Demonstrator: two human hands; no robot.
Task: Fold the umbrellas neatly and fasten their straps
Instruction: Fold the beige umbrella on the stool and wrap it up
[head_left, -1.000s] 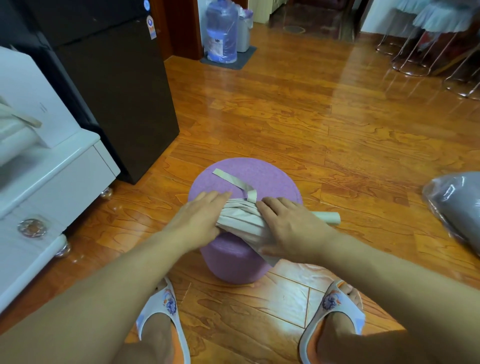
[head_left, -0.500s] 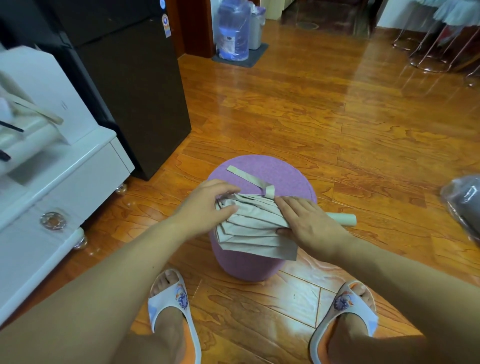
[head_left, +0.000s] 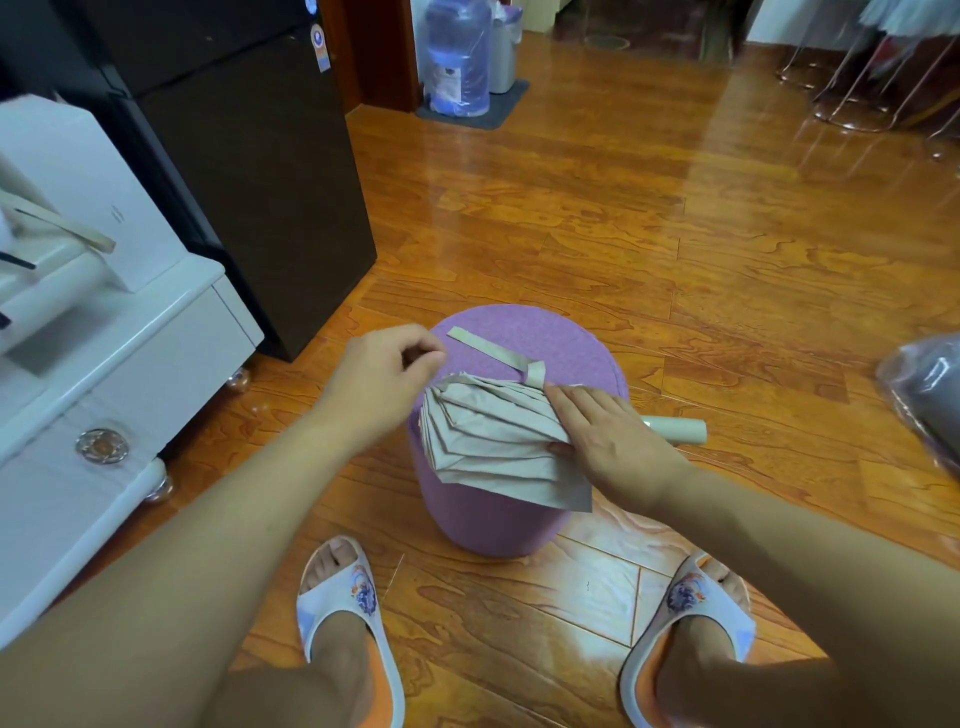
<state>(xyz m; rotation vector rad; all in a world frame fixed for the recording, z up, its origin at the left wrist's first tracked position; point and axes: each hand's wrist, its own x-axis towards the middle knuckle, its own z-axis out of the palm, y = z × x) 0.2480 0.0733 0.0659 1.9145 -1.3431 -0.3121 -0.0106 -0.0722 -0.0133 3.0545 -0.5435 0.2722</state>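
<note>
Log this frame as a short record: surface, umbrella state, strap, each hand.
surface: purple stool on wooden floor
umbrella: beige umbrella lying across stool, canopy pleated, not rolled; handle sticks out right
strap: strap loose on stool top, unfastened
left hand: left hand pinches a pleat edge at the canopy's left end
right hand: right hand presses flat on canopy

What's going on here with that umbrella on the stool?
A person is folding a beige umbrella on a purple stool. The right hand presses flat on the pleats near the handle, which sticks out past the stool. The left hand pinches the fabric at the other end. The strap lies loose, not yet fastened.
</note>
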